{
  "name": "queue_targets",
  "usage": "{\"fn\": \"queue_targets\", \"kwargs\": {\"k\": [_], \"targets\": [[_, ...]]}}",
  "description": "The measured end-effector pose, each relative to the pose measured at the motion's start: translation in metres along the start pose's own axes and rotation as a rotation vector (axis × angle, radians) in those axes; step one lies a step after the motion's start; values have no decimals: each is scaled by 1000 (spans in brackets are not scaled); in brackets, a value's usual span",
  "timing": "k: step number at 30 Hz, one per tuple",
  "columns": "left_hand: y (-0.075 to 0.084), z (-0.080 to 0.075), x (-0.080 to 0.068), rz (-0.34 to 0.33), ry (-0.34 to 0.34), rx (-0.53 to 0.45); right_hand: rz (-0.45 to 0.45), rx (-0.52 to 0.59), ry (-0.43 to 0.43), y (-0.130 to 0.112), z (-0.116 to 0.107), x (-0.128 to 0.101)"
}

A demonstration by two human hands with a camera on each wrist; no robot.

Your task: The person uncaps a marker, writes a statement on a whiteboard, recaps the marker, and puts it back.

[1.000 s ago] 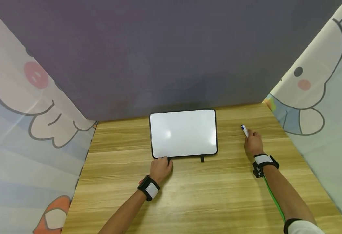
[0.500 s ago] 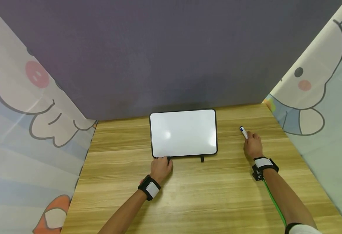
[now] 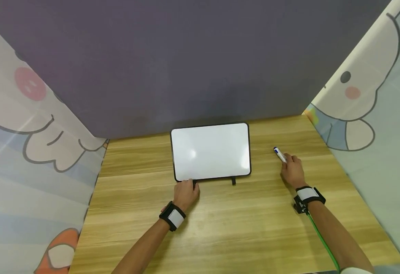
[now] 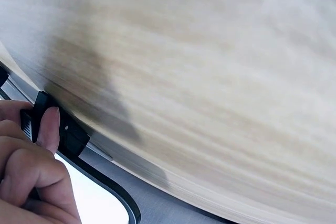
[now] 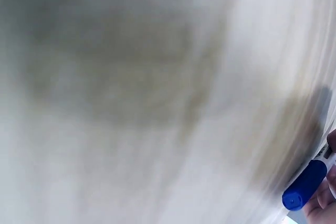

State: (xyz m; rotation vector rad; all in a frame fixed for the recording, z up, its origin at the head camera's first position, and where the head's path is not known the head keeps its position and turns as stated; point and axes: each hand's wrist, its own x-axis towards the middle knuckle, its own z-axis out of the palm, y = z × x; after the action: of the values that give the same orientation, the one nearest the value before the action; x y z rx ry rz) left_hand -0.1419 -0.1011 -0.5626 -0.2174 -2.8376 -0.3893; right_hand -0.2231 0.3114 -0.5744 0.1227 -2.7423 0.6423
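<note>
Person steadying a whiteboard [image 3: 211, 151] while gripping a marker [image 3: 279, 154]

The left hand [image 3: 185, 193] is pinching the board's stand foot [image 4: 67, 134], bracing it; the right hand [image 3: 291, 171] is curling around the capped marker.

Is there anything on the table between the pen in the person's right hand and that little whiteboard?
Nothing visible. The right hand holds the blue-capped marker to the right of the whiteboard, and only bare wooden table lies between them. The left hand grips the black foot at the board's lower left corner, on the far side from the marker.
</note>
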Motion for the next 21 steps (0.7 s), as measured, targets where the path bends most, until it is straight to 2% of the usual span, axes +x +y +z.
{"fn": "queue_targets", "kwargs": {"k": [12,19,21], "targets": [[-2,3,3,-19,-37,-22,-30,-33,1,5,1,-9],[1,-2,3,-13,-6,-45,-71,-28,-12,6,-2,-12],[2,-3,3,-16,-15,-43,-95,-30,-18,8,-2,-14]]}}
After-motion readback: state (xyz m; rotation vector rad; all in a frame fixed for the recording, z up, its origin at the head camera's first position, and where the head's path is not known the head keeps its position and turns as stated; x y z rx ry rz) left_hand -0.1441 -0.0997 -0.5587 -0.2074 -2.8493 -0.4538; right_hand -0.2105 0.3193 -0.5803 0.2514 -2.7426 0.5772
